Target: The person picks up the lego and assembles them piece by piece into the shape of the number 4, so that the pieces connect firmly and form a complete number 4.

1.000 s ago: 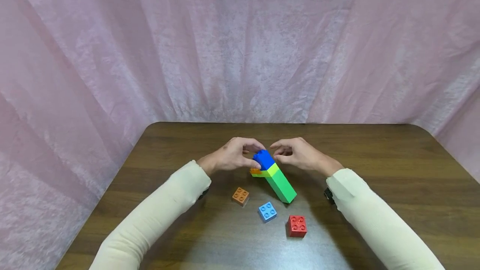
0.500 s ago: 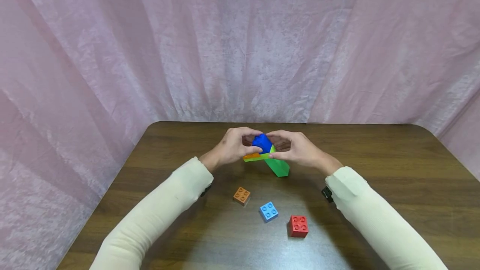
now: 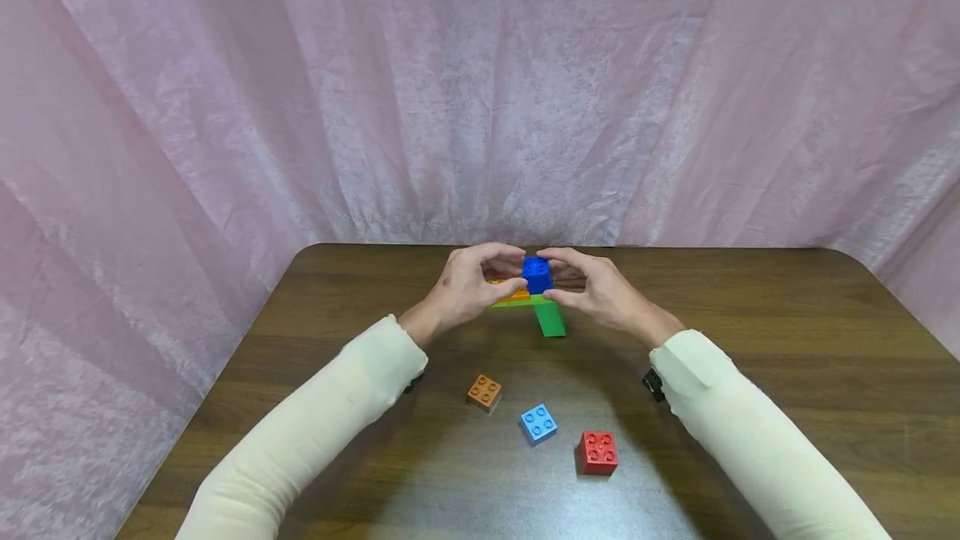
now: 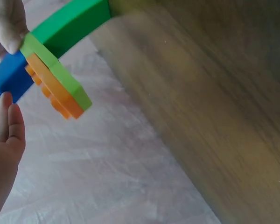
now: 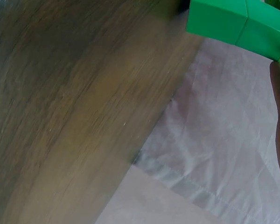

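A toy brick build stands between the two hands in the head view: a green column (image 3: 551, 321), a lime plate (image 4: 53, 63) across it with an orange plate (image 4: 56, 88) on the left, and a blue brick (image 3: 537, 275) on top. The right hand (image 3: 606, 294) grips the build from the right, its thumb at the lime plate. From the left, the left hand (image 3: 467, 286) holds the blue brick with curved thumb and fingers, the tips right at its edge. Part of the orange plate is hidden behind the left thumb. In the right wrist view the column shows two green sections (image 5: 217, 18).
On the wooden table (image 3: 337, 315), nearer the person, lie a brown brick (image 3: 484, 392), a light blue brick (image 3: 538, 424) and a red brick (image 3: 598, 452). A pink curtain (image 3: 480, 90) hangs behind the table's far edge.
The build has moved away from the person and turned from leaning to nearly upright. The right hand, apart from it at first, has taken hold; the left has travelled along with it.
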`<state>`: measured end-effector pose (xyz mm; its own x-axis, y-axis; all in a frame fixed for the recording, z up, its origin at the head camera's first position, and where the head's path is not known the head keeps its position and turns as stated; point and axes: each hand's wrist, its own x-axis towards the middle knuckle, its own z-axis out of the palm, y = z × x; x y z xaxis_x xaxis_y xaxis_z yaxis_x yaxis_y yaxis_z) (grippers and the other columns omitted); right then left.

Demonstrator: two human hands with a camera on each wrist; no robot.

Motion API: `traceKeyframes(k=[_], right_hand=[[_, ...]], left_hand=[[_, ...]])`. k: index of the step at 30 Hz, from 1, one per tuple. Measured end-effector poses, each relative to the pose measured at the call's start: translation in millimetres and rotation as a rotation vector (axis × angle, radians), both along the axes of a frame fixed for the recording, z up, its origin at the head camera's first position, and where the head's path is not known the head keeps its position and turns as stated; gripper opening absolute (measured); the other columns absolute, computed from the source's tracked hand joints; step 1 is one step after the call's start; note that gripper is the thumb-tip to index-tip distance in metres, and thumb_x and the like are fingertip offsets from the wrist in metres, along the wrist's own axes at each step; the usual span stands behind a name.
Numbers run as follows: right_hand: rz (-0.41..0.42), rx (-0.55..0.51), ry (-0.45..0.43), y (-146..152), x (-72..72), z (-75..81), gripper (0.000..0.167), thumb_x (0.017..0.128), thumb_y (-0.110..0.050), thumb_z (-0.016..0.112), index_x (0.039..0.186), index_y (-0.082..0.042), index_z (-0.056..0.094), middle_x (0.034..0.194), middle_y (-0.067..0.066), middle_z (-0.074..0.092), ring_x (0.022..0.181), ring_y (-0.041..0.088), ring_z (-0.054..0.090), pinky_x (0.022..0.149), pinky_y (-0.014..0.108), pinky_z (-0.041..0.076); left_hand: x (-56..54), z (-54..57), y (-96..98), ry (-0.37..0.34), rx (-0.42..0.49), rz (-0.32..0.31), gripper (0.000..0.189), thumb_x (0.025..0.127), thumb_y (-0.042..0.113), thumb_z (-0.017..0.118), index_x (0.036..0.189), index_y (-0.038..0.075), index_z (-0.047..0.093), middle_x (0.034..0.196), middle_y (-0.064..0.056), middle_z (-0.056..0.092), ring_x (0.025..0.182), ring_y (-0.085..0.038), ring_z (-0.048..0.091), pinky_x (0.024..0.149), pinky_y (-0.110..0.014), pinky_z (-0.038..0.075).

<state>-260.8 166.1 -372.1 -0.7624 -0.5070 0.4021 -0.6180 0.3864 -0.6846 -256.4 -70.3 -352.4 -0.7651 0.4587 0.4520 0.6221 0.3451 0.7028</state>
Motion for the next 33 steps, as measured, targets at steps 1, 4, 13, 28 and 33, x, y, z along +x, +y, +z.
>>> traceKeyframes(k=[1, 4, 13, 28, 33], right_hand=[[-0.004, 0.001, 0.006, 1.2, -0.9, -0.6, 0.053, 0.087, -0.001, 0.076, 0.136, -0.003, 0.056, 0.114, 0.019, 0.07, 0.103, 0.033, 0.069, 0.089, 0.049, 0.055], [-0.007, -0.007, 0.013, 5.1, -3.3, -2.3, 0.054, 0.087, 0.0, 0.076, 0.137, -0.003, 0.056, 0.118, 0.02, 0.068, 0.104, 0.033, 0.068, 0.09, 0.047, 0.055], [-0.026, -0.012, -0.033, 14.2, -6.4, -5.4, 0.049, 0.091, 0.0, 0.071, 0.137, -0.004, 0.052, 0.121, 0.023, 0.065, 0.105, 0.035, 0.068, 0.089, 0.048, 0.055], [-0.001, -0.058, -0.081, 16.6, -11.9, -4.7, 0.044, 0.089, 0.006, 0.07, 0.129, 0.004, 0.053, 0.122, 0.026, 0.064, 0.107, 0.038, 0.066, 0.087, 0.041, 0.056], [-0.008, -0.064, -0.09, 16.6, -11.4, -3.3, 0.041, 0.09, 0.006, 0.07, 0.127, 0.004, 0.053, 0.124, 0.027, 0.063, 0.109, 0.039, 0.065, 0.089, 0.044, 0.055]], left_hand=[[1.7, 0.1, 0.0, 0.011, 0.011, -0.014, 0.032, 0.086, 0.004, 0.079, 0.116, -0.002, 0.069, 0.1, -0.012, 0.075, 0.089, -0.019, 0.072, 0.08, -0.034, 0.059], [8.0, -0.5, -0.4, 0.031, 0.017, -0.061, 0.032, 0.084, 0.003, 0.08, 0.114, -0.003, 0.07, 0.1, -0.014, 0.074, 0.089, -0.019, 0.072, 0.08, -0.038, 0.059], [28.8, -13.7, 2.1, -0.088, -0.093, -0.243, 0.026, 0.084, 0.007, 0.081, 0.107, -0.001, 0.072, 0.098, -0.011, 0.075, 0.089, -0.015, 0.071, 0.081, -0.029, 0.057], [79.2, -35.4, 48.2, -0.056, -0.43, -0.556, 0.035, 0.086, 0.022, 0.081, 0.116, 0.005, 0.072, 0.111, -0.005, 0.073, 0.1, -0.005, 0.066, 0.086, -0.011, 0.048], [89.3, -37.2, 62.5, 0.035, -0.554, -0.576, 0.035, 0.088, 0.029, 0.079, 0.117, 0.01, 0.072, 0.11, 0.003, 0.072, 0.097, 0.003, 0.062, 0.083, -0.006, 0.045]])
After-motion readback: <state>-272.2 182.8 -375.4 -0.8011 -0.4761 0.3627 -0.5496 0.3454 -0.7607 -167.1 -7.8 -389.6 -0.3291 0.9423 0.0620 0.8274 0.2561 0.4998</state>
